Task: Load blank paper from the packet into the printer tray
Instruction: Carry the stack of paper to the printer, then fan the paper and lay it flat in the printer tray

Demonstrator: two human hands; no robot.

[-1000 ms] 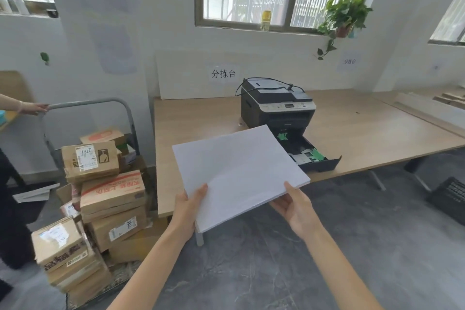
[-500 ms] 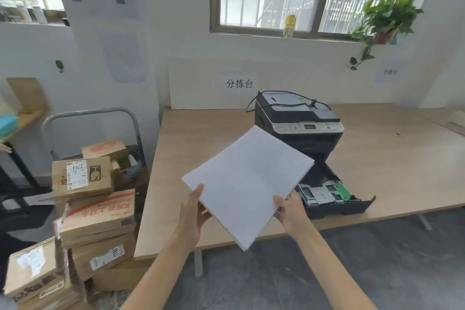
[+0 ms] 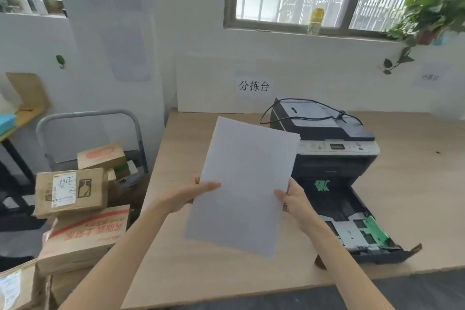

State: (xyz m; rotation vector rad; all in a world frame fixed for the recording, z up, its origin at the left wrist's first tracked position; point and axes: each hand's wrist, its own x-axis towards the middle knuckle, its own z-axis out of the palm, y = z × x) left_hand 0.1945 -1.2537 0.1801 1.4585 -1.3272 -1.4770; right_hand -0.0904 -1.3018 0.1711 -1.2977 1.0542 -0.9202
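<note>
Now that the paper stack (image 3: 247,184) has swung from flat to nearly upright, I keep the left hand (image 3: 193,195) and right hand (image 3: 293,200) clamped on its edges, just beside the printer tray (image 3: 352,224), ready for lowering.

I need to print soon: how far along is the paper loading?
Done: the printer tray is pulled out, showing no paper. In hand: left hand and right hand hold the paper stack over the table. Left: lay it in, close the tray.
</note>
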